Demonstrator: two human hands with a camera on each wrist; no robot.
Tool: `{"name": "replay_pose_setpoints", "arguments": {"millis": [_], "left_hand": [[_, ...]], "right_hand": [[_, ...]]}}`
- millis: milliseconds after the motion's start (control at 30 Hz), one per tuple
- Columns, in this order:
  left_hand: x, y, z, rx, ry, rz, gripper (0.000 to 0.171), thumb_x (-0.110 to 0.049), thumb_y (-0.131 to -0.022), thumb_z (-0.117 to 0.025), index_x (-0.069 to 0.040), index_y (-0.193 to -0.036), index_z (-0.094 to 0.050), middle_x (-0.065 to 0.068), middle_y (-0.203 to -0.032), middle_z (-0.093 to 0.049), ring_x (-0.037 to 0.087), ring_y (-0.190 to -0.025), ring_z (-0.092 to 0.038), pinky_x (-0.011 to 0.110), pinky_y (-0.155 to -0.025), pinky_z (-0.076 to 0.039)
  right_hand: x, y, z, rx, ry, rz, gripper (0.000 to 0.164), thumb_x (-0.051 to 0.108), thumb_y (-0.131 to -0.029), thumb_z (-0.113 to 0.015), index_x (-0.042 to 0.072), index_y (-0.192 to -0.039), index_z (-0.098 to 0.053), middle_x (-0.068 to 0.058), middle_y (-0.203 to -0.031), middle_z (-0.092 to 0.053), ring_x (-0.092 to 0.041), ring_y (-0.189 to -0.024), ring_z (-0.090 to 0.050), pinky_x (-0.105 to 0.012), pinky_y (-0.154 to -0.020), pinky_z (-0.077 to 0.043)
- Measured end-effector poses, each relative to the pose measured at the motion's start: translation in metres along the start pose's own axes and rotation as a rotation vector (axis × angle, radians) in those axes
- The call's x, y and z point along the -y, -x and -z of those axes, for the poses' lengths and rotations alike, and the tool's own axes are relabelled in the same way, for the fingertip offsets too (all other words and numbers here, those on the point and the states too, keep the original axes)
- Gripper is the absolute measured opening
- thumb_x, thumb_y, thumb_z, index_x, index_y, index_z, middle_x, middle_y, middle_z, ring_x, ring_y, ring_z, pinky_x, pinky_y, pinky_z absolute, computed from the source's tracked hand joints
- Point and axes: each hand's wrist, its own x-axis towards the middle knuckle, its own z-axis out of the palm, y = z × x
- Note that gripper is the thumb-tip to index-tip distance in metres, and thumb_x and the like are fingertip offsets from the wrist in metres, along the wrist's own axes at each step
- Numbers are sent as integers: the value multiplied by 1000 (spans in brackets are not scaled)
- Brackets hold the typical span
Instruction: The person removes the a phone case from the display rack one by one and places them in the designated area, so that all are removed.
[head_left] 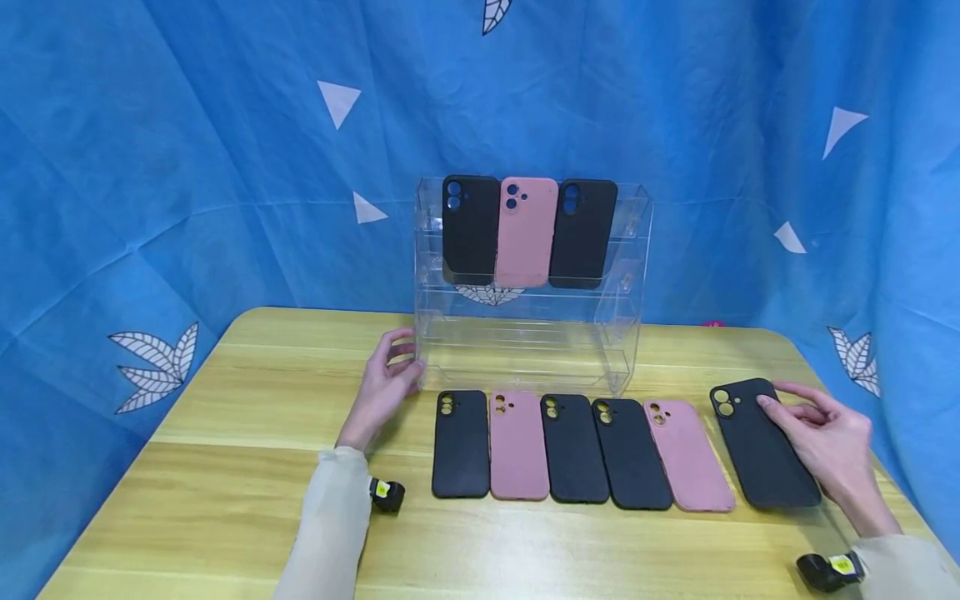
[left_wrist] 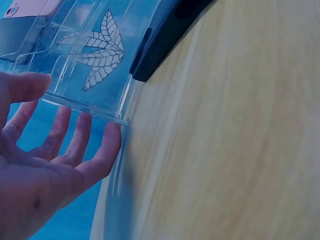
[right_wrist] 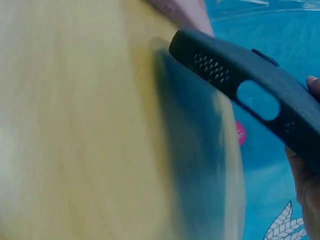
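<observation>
A clear display rack point(head_left: 525, 379) with stepped shelves stands on the table. My left hand point(head_left: 384, 383) holds its lower left side, thumb towards the front and fingertips against the side panel in the left wrist view. At the right, my right hand point(head_left: 832, 437) grips a black phone case point(head_left: 772, 454) by its right edge. That case is tilted and raised off the tabletop, with a speaker grille and port opening showing on its end in the right wrist view. On the rack's top shelf stand a black case point(head_left: 470, 229), a pink case point(head_left: 527, 233) and another black case point(head_left: 583, 233).
In front of the rack, black and pink cases lie in a row: a black case point(head_left: 461, 446) at the left end, a pink case point(head_left: 690, 458) at the right end. A blue curtain point(head_left: 247, 150) hangs behind the wooden table point(head_left: 225, 467).
</observation>
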Motion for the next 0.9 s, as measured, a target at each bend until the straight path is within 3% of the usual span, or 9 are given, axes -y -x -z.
{"name": "replay_pose_setpoints", "arguments": {"millis": [133,233,367,467,567,633,733,900], "left_hand": [[1,0,0,3,2,2,50,-7,-102,-58,-21,-147,-43,15,-145,-49,35,-132,-56,42,-90,-58],[1,0,0,5,-1,-2,49,-9,-102,-58,-21,-147,-43,15,-145,-49,35,-132,-57,41,-89,-58],[2,-1,1,7,1,-3,49,-9,-102,-58,-20,-147,-43,16,-144,-49,35,-131,-57,40,-87,-58],[2,-1,1,6,4,-5,49,-9,-102,-59,-20,-147,-43,16,-144,-50,36,-131,-57,40,-87,-59],[2,-1,1,4,4,-5,50,-8,-102,-59,-20,-147,-43,16,-144,-50,36,-130,-57,40,-86,-59],[2,-1,1,4,4,-2,50,-8,-102,-59,-21,-147,-43,16,-144,-50,35,-130,-58,39,-86,-59],[2,-1,1,0,2,6,49,-8,-101,-59,-22,-146,-44,15,-143,-50,35,-130,-58,40,-86,-59],[1,-1,1,-2,3,10,49,-8,-101,-59,-22,-146,-44,15,-144,-50,34,-131,-57,39,-87,-58]], "right_hand": [[-4,0,4,31,81,27,27,20,-89,-80,36,-110,-74,30,-65,-67,10,-56,-64,-11,-51,-47],[-6,-1,8,82,178,72,24,25,-89,-80,26,-112,-75,35,-68,-63,13,-60,-62,-10,-53,-46],[-8,-4,10,131,348,164,36,28,-89,-80,7,-117,-72,43,-73,-54,16,-61,-56,-13,-54,-43],[-8,-5,10,150,425,207,38,28,-89,-80,4,-118,-72,43,-74,-53,16,-60,-53,-16,-53,-42],[-9,-7,10,169,459,210,38,29,-90,-79,5,-118,-72,27,-76,-67,16,-60,-53,-16,-52,-42],[-10,-7,9,181,476,211,37,30,-90,-79,5,-117,-73,8,-79,-75,16,-60,-53,-17,-51,-42],[-13,-7,8,198,493,219,37,29,-90,-78,3,-116,-73,-14,-88,-78,17,-61,-52,-17,-51,-42],[-17,-9,5,195,489,258,33,26,-89,-79,2,-112,-74,-15,-85,-77,19,-61,-51,-16,-52,-41]]}}
